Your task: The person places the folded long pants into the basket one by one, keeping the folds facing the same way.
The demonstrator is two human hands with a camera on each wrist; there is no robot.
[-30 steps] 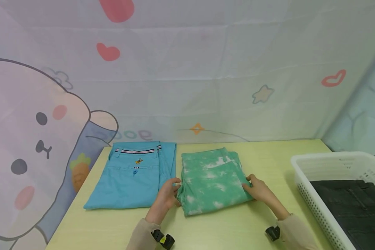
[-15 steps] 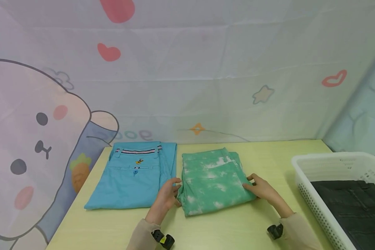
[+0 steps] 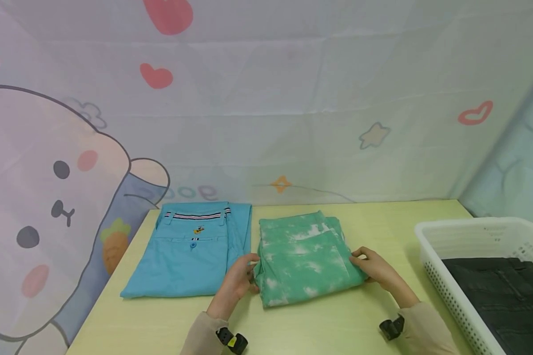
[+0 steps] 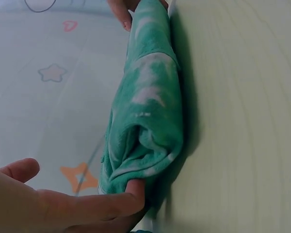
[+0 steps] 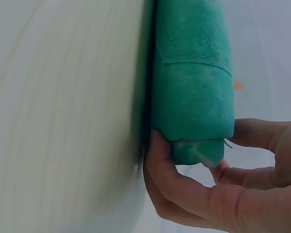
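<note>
Green-and-white mottled folded trousers (image 3: 303, 259) lie at the middle of the pale yellow-green surface (image 3: 337, 325), just beside folded sky-blue trousers (image 3: 188, 251) at centre left, the two touching or nearly so. The left hand (image 3: 240, 278) curls round the bundle's left edge, a fingertip tucked into the folds in the left wrist view, while the right hand (image 3: 375, 268) pinches the right edge between thumb and curled fingers; gripping both ends likely keeps the layers together. A white perforated plastic basket (image 3: 444, 291) at lower right holds dark folded cloth (image 3: 502, 291).
</note>
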